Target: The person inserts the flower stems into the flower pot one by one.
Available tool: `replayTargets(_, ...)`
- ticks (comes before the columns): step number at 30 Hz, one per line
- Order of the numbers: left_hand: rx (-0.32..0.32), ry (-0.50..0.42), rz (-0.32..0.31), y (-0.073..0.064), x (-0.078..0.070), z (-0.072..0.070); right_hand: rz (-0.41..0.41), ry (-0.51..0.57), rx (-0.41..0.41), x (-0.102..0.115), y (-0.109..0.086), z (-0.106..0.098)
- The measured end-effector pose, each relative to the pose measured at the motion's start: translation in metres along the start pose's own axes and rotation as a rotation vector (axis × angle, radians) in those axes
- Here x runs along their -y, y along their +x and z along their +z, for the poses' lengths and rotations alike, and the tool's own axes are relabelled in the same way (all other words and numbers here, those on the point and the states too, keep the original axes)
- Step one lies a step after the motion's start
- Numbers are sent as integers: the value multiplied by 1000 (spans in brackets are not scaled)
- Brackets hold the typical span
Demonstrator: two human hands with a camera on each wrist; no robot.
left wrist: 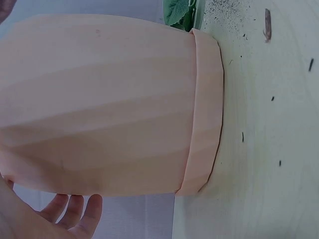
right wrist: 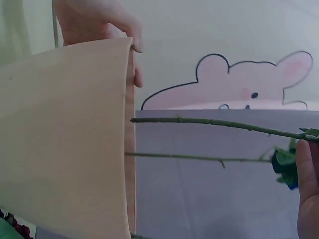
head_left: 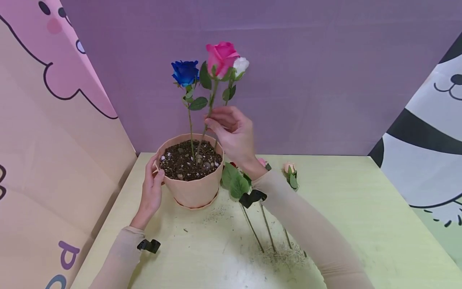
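A peach flowerpot point(head_left: 193, 192) full of dark soil point(head_left: 178, 160) stands on its saucer. My left hand point(head_left: 152, 192) grips its left side, thumb at the rim and fingers along the outer wall point(left wrist: 99, 99). Between thumb and fingertips, my right hand point(head_left: 236, 134) pinches the stem of a pink rose point(head_left: 221, 60) above the pot. The bare lower end of that stem point(right wrist: 199, 121) shows right at the rim in the right wrist view. A blue rose point(head_left: 185, 73) stands upright in the soil, and a white rose point(head_left: 241, 65) rises behind the pink one.
Right of the pot, several more flowers lie on the table point(head_left: 343, 200), among them a peach rose point(head_left: 289, 167), with green leaves point(head_left: 239, 184) and stems partly under my right arm. Soil crumbs and fibres point(head_left: 285, 257) are scattered in front. A purple backdrop point(head_left: 306, 92) closes the back.
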State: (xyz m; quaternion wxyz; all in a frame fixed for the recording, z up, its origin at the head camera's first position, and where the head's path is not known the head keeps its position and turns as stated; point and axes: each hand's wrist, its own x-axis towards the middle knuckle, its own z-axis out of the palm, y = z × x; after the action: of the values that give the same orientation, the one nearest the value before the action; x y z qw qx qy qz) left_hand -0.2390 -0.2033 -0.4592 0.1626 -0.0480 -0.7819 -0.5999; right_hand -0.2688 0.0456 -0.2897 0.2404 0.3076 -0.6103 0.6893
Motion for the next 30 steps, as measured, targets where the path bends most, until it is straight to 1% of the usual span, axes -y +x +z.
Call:
replayTargets(5,1,-3,3,1,1,-1,4,-36,81,-6,1,29)
replayTargets(9,5,-12,-1,1,0,-1,16,-54,147,-12,-2,45)
replayTargets(12,10,-6,-4,1,1,-1,32,-63,170,-16,-3,52)
replayTargets(16,14,3,2,1,0,-2,54,-59,176,-22,-5,56)
replayTargets(20,2,1,13,2,1,-1,75,-98,193,-31,-7,57)
replayTargets(23,-6,2,28,2,2,-1,73,-175,220,-38,-9,60)
replayTargets(26,-16,5,39,2,3,0,70,-281,273,-46,-13,62)
replayTargets(30,-25,7,49,1,3,1,14,-433,347,-56,-21,64)
